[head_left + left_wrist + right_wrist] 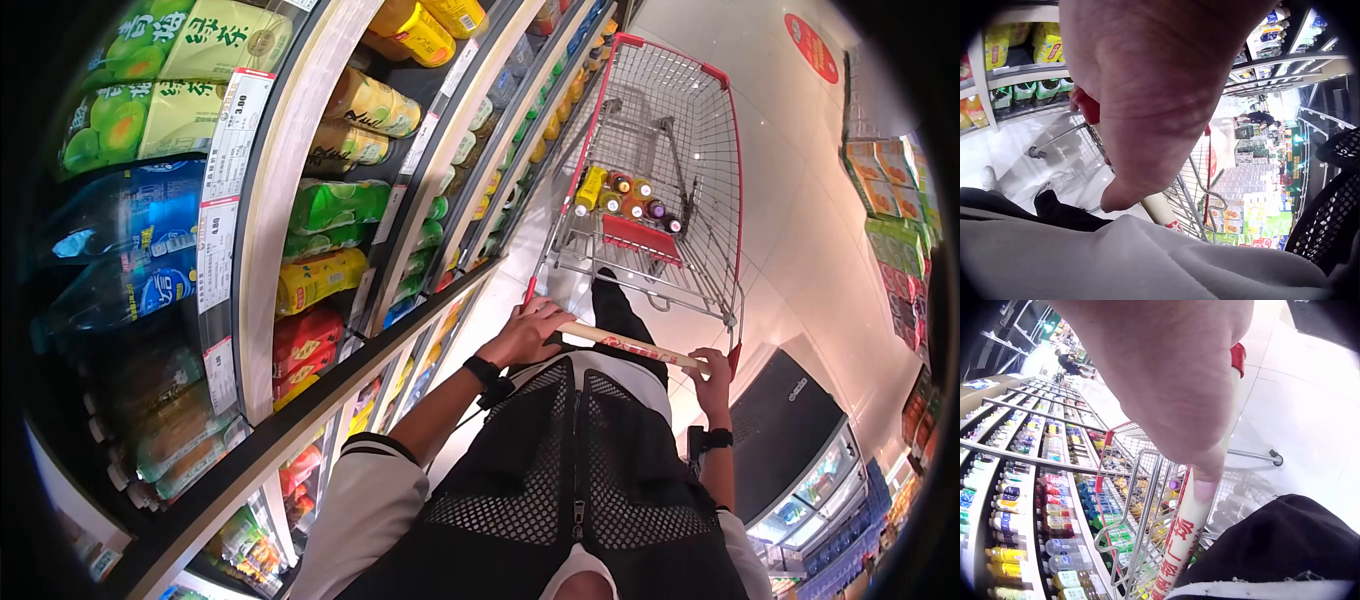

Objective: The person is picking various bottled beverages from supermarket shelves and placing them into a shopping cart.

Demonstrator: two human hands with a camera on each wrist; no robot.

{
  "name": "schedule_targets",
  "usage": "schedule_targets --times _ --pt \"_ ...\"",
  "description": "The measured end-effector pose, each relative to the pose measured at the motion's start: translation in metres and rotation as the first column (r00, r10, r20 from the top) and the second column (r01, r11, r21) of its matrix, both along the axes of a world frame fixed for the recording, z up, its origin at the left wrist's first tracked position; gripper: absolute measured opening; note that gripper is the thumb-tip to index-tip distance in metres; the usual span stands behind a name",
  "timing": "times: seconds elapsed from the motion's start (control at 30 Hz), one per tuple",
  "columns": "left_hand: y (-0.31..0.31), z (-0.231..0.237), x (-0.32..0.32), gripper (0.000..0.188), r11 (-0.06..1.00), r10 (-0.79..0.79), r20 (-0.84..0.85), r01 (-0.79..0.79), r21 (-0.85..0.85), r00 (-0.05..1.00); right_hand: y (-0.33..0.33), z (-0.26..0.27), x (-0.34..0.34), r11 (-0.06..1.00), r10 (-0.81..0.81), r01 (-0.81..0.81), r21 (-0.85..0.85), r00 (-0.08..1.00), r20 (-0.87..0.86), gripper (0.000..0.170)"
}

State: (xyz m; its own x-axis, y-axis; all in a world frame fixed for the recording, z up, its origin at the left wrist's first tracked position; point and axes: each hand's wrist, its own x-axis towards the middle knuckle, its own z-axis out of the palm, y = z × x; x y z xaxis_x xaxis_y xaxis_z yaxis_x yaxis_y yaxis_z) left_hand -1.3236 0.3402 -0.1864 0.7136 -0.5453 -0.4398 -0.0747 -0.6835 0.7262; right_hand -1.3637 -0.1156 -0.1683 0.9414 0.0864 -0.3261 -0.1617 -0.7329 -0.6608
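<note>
A metal shopping cart [738,190] with red edging stands in front of the body. My left hand [533,332] grips the left end of its cream handle [632,346], near a red end piece seen in the left wrist view. At the other end, my right hand [711,380] holds the same handle, fingers curled round it. The right wrist view shows the right thumb [1205,478] lying along the handle [1180,547], just above red printed characters. Several bottles [633,207] with dark and pale caps sit together in the cart near the red child-seat panel [641,240].
Shelves [300,170] of bottled drinks with price tags run close along the left. A black cooler [787,415] stands at the right, with stacked cartons [885,180] farther up. Glossy tiled floor [790,200] lies right of the cart. A distant person [1260,119] appears in the left wrist view.
</note>
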Motion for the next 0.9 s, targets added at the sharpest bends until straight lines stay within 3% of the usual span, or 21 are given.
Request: schedule_targets --times 0.23,0.3,0.33,0.37,0.47,0.53,0.6,0.67,0.7,0.73,0.77,0.8,0.83,0.87,0.9 --pt "0.001 0.008 -0.001 0.068 1.000 0.010 0.012 -0.010 0.010 1.000 0.025 0.025 0.015 0.994 0.035 -0.038 -0.098 0.999 -0.036 0.031" --pt "0.000 0.006 -0.003 0.067 0.999 0.033 0.028 -0.033 -0.005 0.999 0.033 0.038 0.038 0.998 0.058 -0.058 -0.031 0.998 0.003 0.023" --pt "-0.003 0.005 0.001 0.067 1.000 0.028 0.005 -0.028 0.003 1.000 0.035 0.029 0.065 0.997 -0.007 0.004 0.075 0.999 0.035 0.013" --pt "0.000 0.007 -0.001 0.067 1.000 0.025 -0.014 -0.025 0.015 1.000 0.040 0.032 0.068 0.997 -0.018 0.014 0.069 0.998 0.052 0.008" --pt "0.000 0.009 0.003 0.070 0.999 -0.001 -0.063 0.004 0.050 0.998 0.047 0.006 0.134 0.999 -0.012 0.008 0.034 0.993 0.117 0.013" --pt "-0.001 0.006 -0.001 0.066 0.996 0.084 -0.005 -0.084 0.009 0.996 0.042 -0.041 0.176 0.999 0.000 -0.005 0.052 0.996 0.090 0.016" --pt "-0.013 0.003 -0.012 0.063 0.998 0.069 0.017 -0.068 -0.009 0.998 0.043 -0.086 0.215 0.997 0.074 -0.073 0.013 0.996 -0.045 0.023" --pt "-0.006 -0.004 0.001 0.056 0.993 0.115 0.066 -0.116 -0.002 0.991 0.045 -0.167 0.251 0.995 0.077 -0.073 0.065 0.995 -0.057 0.024" --pt "-0.007 0.003 0.010 0.056 0.997 0.070 -0.057 -0.068 0.030 0.996 0.051 -0.208 0.270 0.994 0.060 -0.054 0.094 0.996 -0.062 0.026" --pt "0.010 0.004 0.013 0.058 0.994 0.051 -0.008 -0.051 0.093 0.999 0.085 -0.258 0.296 0.991 0.096 -0.086 0.099 0.990 -0.102 0.034" --pt "-0.002 -0.005 0.008 0.059 0.998 0.008 0.016 -0.009 0.069 1.000 0.061 -0.282 0.297 0.995 0.102 -0.101 0.016 0.981 -0.166 0.043" --pt "-0.011 -0.013 0.003 0.061 0.998 0.044 0.037 -0.045 0.039 0.998 0.053 -0.291 0.312 0.992 0.117 -0.122 -0.016 0.975 -0.187 0.049" --pt "0.000 -0.012 -0.016 0.063 0.991 0.118 0.032 -0.120 0.064 0.992 0.087 -0.321 0.323 0.983 0.183 -0.186 0.007 0.956 -0.229 0.055" --pt "-0.001 -0.016 -0.016 0.065 0.992 0.045 0.000 -0.045 0.117 0.999 0.065 -0.337 0.329 0.981 0.185 -0.192 -0.027 0.968 -0.172 0.059" --pt "-0.003 -0.014 -0.018 0.063 0.990 0.072 -0.009 -0.070 0.124 0.997 0.081 -0.360 0.326 0.975 0.219 -0.222 -0.018 0.968 -0.124 0.063"
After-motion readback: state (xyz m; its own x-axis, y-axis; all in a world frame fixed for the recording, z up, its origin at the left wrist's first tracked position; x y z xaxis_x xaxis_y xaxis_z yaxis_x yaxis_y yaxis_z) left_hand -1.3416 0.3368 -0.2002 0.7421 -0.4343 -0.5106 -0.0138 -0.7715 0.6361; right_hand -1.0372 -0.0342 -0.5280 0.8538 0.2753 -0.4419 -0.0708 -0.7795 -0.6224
